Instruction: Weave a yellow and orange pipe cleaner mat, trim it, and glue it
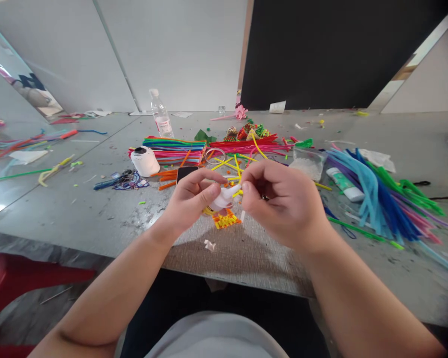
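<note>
My left hand [188,199] is wrapped round a small bottle with a white cap and nozzle [223,198], likely glue, tilted so that the nozzle points to the right. A bit of its yellow body shows under the fingers. At the nozzle's tip my right hand [283,201] pinches a short yellow pipe cleaner piece [238,193]. Whether the tip touches the piece, I cannot tell. Just below both hands, a yellow and orange pipe cleaner piece [227,220] lies on the brown mat [254,253]. A dark phone-like object [185,173] is partly hidden behind my left hand.
Pipe cleaner bundles lie at the back [175,145] and right [373,194]. A white thread spool [145,161], a water bottle [160,114], keys [123,179], a green and white tube [344,184] and a clear bag [308,164] stand or lie around. A red stool [26,278] is at left.
</note>
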Demonstrator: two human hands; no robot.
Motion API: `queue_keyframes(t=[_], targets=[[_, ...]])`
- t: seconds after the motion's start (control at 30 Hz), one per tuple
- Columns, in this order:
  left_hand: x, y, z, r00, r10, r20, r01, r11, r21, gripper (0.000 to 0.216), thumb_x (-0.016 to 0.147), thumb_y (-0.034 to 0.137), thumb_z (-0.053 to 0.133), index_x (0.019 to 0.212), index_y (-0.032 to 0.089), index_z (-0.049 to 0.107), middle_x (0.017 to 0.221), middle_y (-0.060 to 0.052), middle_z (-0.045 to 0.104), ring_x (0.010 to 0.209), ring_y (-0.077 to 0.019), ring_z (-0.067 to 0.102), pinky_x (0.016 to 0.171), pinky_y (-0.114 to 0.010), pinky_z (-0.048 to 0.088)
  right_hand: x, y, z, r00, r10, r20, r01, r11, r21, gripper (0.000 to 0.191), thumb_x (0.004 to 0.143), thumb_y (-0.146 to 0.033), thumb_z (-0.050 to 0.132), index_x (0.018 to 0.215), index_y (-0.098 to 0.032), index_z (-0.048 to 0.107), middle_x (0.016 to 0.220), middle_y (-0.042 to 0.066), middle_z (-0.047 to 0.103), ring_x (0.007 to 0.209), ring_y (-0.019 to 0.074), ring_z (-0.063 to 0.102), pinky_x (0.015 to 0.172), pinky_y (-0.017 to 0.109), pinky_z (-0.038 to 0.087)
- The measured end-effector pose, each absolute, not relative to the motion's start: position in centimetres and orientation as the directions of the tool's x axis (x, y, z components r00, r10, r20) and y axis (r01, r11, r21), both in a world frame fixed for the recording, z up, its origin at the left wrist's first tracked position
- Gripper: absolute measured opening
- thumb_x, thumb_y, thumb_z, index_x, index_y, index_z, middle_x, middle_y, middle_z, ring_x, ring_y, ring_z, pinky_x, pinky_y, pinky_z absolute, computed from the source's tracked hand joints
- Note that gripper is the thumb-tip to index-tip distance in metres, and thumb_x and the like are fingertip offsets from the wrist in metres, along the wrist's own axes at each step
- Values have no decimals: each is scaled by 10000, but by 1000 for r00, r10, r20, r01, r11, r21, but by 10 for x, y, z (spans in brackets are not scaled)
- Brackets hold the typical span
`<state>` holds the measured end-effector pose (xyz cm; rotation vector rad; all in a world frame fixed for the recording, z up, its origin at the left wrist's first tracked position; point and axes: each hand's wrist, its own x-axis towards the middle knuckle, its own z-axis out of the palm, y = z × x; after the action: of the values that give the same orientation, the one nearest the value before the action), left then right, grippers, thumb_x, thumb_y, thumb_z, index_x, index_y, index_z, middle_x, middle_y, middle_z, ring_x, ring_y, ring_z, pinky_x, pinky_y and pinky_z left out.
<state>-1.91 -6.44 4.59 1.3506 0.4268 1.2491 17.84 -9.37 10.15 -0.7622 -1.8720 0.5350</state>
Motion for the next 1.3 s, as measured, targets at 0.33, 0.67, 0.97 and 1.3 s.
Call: queue_keyframes(t=[0.33,0.67,0.97,1.3], targets=[[-12,-66,50,496,818,291,-430,-59,901,465,1011,638,612,923,181,623,640,-1,673,529,-113,595,534,-222,485,180,-94,105,-349,716,604,204,688,-697,144,983,-214,573,919,-210,703,698,-6,696,549,120,580,475,254,415],[-13,-61,42,326,880,346,-366,-220,904,403,995,588,674,956,187,652,729,18,650,597,-101,611,555,-213,496,177,-93,104,-247,761,600,354,647,-676,104,906,-219,714,857,-228,805,745,19,761,601,144,640,504,257,475],[-10,-65,49,347,864,366,-322,-257,911,474,1005,634,624,888,175,617,632,26,585,503,-85,513,454,-190,411,177,-93,102,-233,788,570,295,616,-731,124,885,-210,723,771,-222,771,679,-4,703,570,126,574,507,261,443],[-23,-66,40,706,605,367,-390,-101,915,521,957,763,554,1056,254,498,690,63,557,431,-53,392,411,-165,329,174,-89,95,-331,782,529,-49,545,-837,108,825,-207,690,726,-226,649,682,-21,622,571,117,506,514,267,418]])
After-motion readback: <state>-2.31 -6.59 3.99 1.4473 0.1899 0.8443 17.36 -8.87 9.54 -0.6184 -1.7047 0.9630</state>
